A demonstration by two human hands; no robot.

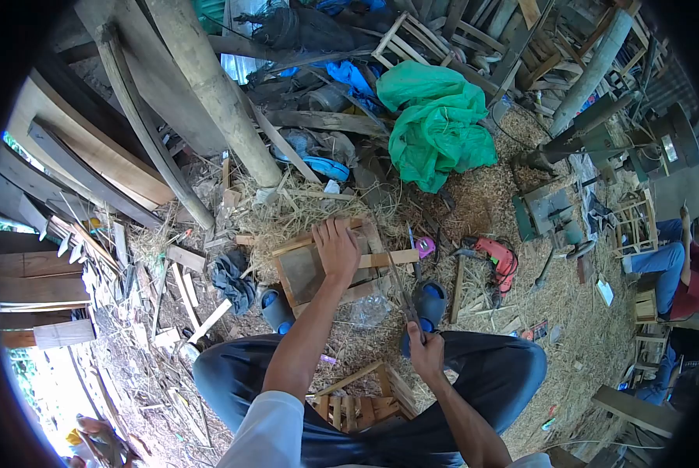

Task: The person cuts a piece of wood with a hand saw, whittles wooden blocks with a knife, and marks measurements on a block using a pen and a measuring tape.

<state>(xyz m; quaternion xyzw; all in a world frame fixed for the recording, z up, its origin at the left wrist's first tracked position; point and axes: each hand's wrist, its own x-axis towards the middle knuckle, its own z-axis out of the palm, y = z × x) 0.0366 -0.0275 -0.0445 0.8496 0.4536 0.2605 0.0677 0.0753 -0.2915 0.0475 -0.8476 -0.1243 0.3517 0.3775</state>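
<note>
My left hand [336, 248] bears down on a low wooden box [288, 282], its fingers curled toward the far edge. Beneath it, a pale wooden strip [400, 257] is pinned and juts out to the right past the box. In my right hand [426, 352], closed round the handle, is a handsaw [401, 290]. Its narrow blade points away from me and crosses the strip just right of the box; whether the teeth have cut in is too small to tell. Clear crumpled plastic [369, 310] lies by the box's near right corner.
Between my legs stands a slatted wooden piece [353, 409]. To the right lie a red power drill [499, 265] and a pink tape measure [425, 246]. A green sheet [439, 121] is heaped ahead. Wood shavings cover the ground. Another person [673, 265] sits far right.
</note>
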